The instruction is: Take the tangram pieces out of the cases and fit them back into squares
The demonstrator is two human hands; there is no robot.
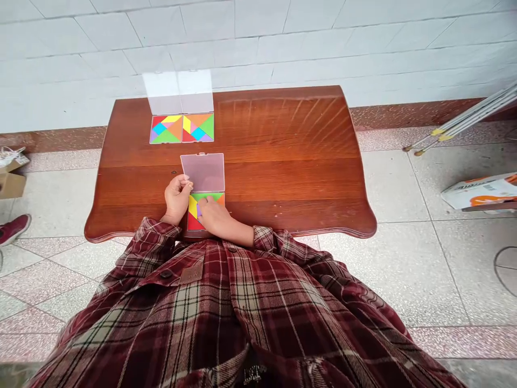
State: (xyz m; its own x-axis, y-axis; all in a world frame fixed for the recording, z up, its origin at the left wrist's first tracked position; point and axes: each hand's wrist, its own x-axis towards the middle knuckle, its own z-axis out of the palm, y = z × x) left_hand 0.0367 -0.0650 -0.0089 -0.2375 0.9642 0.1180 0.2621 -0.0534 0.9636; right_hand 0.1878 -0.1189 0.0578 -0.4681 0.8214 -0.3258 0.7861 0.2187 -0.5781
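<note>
A small tangram box lies near the front edge of the table, its clear lid tipped open toward the wall. Green, yellow, purple, orange and red pieces show inside. At the lid's lower left edge is my left hand, thumb and fingers closed together on the edge. My right hand reaches over the box from the right. Its bent fingers touch the pieces near the middle and cover part of them; whether they pinch a piece is hidden.
Two more tangram boxes stand side by side at the table's back left, filled with coloured pieces, their clear lids raised near the wall. The brown wooden table has curved edges. Crutches lean at the right; a cardboard box is left.
</note>
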